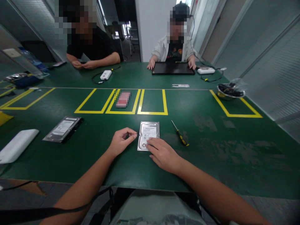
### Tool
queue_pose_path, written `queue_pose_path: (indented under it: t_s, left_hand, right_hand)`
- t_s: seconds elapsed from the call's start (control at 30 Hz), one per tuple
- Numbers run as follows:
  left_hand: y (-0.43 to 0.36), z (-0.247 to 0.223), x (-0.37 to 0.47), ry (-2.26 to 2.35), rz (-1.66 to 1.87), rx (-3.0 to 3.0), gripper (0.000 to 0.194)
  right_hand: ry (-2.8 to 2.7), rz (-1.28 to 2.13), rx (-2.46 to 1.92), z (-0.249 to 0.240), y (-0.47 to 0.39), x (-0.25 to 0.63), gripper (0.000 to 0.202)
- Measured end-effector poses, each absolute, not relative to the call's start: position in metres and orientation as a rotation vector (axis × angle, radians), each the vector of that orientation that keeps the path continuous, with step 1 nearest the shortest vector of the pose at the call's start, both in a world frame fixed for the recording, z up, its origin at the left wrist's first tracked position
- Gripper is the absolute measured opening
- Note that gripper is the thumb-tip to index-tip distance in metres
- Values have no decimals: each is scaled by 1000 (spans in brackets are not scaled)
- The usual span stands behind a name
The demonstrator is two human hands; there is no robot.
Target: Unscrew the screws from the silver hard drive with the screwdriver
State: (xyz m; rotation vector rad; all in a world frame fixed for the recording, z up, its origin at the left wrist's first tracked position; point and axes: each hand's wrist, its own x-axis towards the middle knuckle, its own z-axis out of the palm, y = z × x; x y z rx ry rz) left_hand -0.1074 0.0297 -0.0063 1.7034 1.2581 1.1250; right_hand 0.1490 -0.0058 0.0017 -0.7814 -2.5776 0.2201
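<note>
A silver hard drive [146,128] with a white label lies flat on the green table in front of me. My right hand [164,155] rests on its lower right part, fingers stretched out over the label and hiding that corner. Just off the drive's left edge, my left hand [123,140] has thumb and index fingertips brought together; whether something small is between them I cannot make out. To the right of the drive lies a screwdriver [180,134] with a black and yellow handle, its shaft pointing away from me.
A second hard drive [62,128] in a clear bag lies at left, beside a white case [20,145]. Yellow tape outlines [152,113] mark the table; a pixelated pink object [123,99] sits in one. A metal bowl [231,95] stands right. Two people sit opposite, one holding a black panel [173,68].
</note>
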Motion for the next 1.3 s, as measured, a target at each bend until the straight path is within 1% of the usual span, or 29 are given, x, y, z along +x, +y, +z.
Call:
queue_pose_path:
  t_s: [0.37, 0.77, 1.3]
  left_hand:
    - [19, 2, -108, 1175, 1113, 1483, 18]
    - [13, 2, -105, 1015, 1085, 1495, 13]
    - [13, -8, -107, 960, 1025, 1554, 13]
  right_hand:
    - [-2584, 231, -781, 1, -6, 148, 40]
    - [-2593, 232, -791, -2, -5, 149, 40]
    - [-2586, 235, -783, 1, -5, 148, 40]
